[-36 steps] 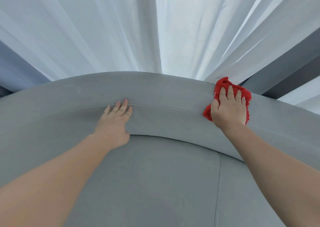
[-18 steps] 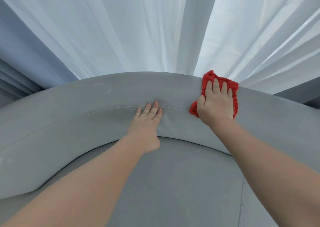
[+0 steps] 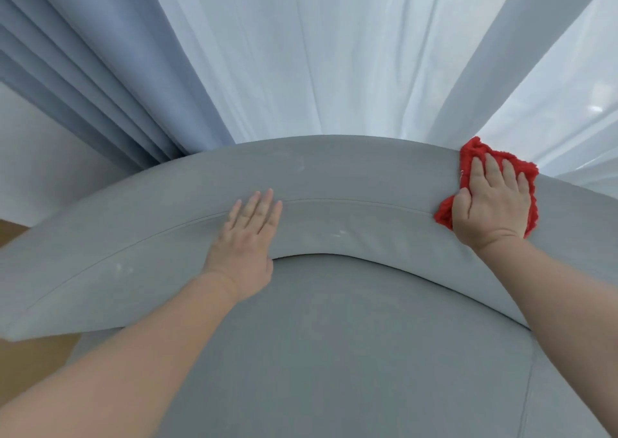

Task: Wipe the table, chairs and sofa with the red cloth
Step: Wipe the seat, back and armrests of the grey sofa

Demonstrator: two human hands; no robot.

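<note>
Wiping the sofa back with the red cloth.

I press my right hand (image 3: 491, 203) flat, fingers spread, on the red cloth (image 3: 468, 156), pinning it to the top of the sofa (image 3: 334, 170) backrest so it rubs, I judge. My left hand (image 3: 249, 237), open and empty, lies flat on the backrest well to the left, probably bracing me. No containers show; curtains (image 3: 301, 69) hang beyond my fingertips.

The crumpled fluffy red cloth (image 3: 475, 156) lies pressed flat on the rounded top edge of the curved backrest of the grey fabric sofa (image 3: 334, 176), at its right part, while the wide grey seat below it is bare.
</note>
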